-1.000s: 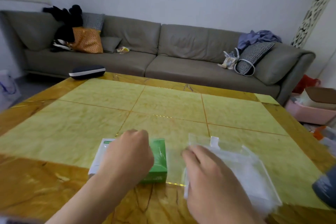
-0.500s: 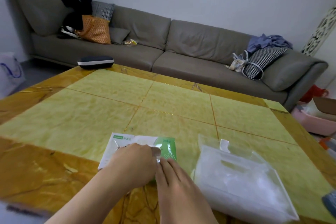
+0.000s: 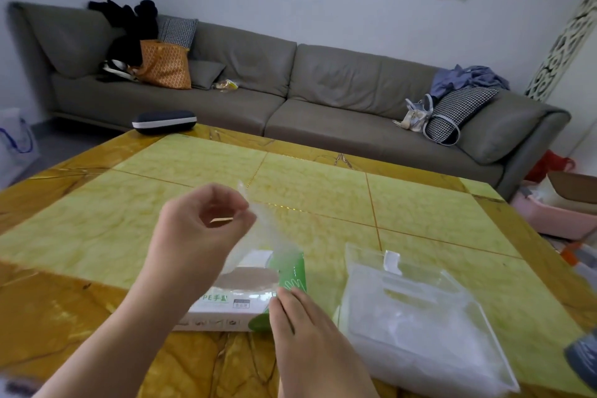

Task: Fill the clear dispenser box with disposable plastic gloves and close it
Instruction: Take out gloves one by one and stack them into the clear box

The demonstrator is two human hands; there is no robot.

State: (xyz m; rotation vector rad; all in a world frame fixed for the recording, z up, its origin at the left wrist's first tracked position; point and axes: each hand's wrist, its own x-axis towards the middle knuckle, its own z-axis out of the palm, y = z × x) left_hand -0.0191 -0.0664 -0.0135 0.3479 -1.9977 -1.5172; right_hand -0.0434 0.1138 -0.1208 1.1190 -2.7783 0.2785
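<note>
Left hand (image 3: 200, 229): grip pinching glove (image 3: 268, 236) drawn from carton (image 3: 232, 307). Right hand (image 3: 310, 336): fingers flat, steadying carton. Dispenser box (image 3: 420, 326): holds gloves, lid unclosed; filling ongoing.

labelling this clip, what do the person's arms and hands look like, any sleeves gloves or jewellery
Both forearms are bare, with no sleeve showing. The left hand and right hand wear no gloves, and no rings, watch or bracelet show. Nails look short and unpainted.
</note>
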